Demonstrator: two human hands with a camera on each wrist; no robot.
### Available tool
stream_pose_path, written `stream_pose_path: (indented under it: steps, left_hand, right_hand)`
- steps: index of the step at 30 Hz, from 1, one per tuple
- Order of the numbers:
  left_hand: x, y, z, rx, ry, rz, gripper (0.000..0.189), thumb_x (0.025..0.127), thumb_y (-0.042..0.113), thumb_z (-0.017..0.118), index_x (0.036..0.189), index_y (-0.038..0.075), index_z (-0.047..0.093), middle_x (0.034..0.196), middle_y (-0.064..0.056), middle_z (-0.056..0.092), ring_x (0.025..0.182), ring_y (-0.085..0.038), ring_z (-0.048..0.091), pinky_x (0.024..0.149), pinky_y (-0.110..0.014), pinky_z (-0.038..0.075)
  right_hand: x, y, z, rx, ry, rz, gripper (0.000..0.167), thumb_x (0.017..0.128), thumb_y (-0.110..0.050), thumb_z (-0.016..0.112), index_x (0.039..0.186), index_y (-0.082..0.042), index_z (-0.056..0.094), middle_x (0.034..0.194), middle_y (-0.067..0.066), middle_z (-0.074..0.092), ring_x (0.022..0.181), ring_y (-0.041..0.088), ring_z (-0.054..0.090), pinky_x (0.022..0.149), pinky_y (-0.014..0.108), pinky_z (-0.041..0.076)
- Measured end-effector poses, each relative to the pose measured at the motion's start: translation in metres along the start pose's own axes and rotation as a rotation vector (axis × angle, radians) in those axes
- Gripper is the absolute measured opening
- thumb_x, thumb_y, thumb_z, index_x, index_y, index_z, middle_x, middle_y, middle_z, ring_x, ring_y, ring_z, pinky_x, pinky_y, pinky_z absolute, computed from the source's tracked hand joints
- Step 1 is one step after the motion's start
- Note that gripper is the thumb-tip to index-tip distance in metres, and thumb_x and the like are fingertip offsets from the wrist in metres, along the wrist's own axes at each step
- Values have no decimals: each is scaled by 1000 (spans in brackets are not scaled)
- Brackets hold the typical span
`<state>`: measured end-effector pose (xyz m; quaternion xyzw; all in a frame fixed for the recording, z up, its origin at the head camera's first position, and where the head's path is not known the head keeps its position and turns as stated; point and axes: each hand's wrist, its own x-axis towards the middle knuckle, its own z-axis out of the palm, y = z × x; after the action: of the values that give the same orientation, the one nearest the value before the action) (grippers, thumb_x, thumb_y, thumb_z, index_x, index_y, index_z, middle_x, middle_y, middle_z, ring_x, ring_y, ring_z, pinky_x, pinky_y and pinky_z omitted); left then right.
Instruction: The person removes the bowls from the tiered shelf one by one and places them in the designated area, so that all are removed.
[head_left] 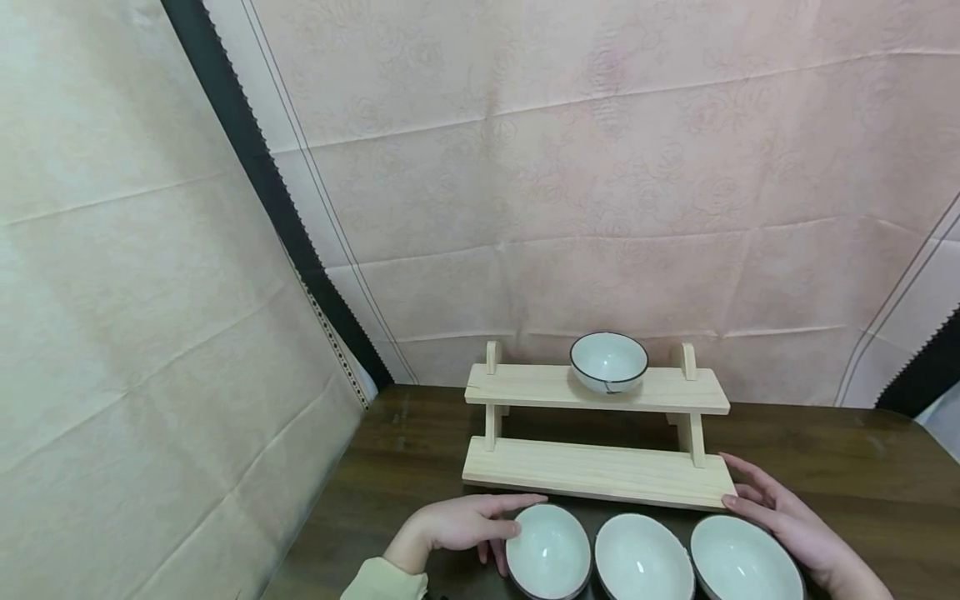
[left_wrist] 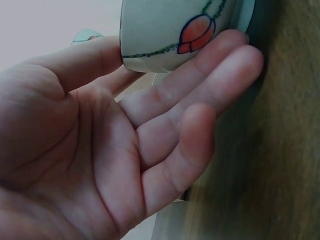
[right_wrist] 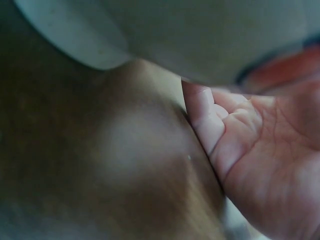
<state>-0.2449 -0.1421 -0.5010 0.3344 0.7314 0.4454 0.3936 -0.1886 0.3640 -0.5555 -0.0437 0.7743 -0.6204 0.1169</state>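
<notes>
Three white bowls stand in a row at the front: a left bowl (head_left: 548, 552), a middle bowl (head_left: 644, 558) and a right bowl (head_left: 746, 560). My left hand (head_left: 468, 525) holds the left bowl, thumb over its rim and fingers against its outer wall, where a red flower shows in the left wrist view. My right hand (head_left: 798, 525) grips the right end of a two-tier wooden shelf (head_left: 592, 467), thumb at the front corner and other fingers farther back. On the upper board sits a small dark-rimmed bowl (head_left: 609, 364).
The dark wooden table (head_left: 405, 450) runs under everything. A dark mat or tray (head_left: 592, 510) lies beneath the front bowls. Pale patterned cloth (head_left: 622, 200) hangs behind the table, and another cloth (head_left: 150, 333) along the left.
</notes>
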Motion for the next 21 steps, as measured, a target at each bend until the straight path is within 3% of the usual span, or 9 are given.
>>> stream_pose_path:
  steps: [5,11,14,17,19,21]
  left_hand:
    - [-1,0,0,5,9,-8,54,114,26,50,167,28,39,89,1,76,78,-13,75,60,-25,52]
    - [0,-1,0,27,22,-13,54,114,30,52,167,29,40,87,2,75,78,-13,75,61,-24,53]
    - [0,0,-1,35,46,-11,54,113,32,54,166,26,43,85,1,75,78,-13,74,61,-25,53]
    - [0,-1,-1,43,45,-9,55,112,32,55,165,22,43,86,3,75,77,-12,74,61,-24,53]
    - [-1,-1,-1,42,36,-4,55,112,31,54,165,19,43,89,5,75,78,-11,74,62,-24,54]
    - [-1,-2,-1,39,29,3,55,113,30,54,165,17,43,93,6,75,79,-10,73,63,-24,54]
  right_hand:
    - [0,2,0,1,-8,-13,54,114,-21,52,147,-59,35,131,12,66,108,10,68,87,33,59]
    - [-1,6,-3,82,-82,-85,58,115,-13,46,139,-65,40,126,-6,70,111,11,69,87,35,60]
    - [1,6,-4,72,-79,-80,57,115,-14,47,140,-65,39,129,-3,69,111,10,69,88,34,59]
    - [2,5,-6,33,-68,-10,56,115,-20,50,154,-55,30,137,12,64,113,11,67,88,33,58]
    - [4,4,-7,9,-64,39,64,114,-23,51,168,-37,17,141,21,60,115,14,66,89,33,58]
    - [7,3,-8,-6,-64,74,75,114,-26,52,171,-14,4,143,26,58,117,18,64,89,34,57]
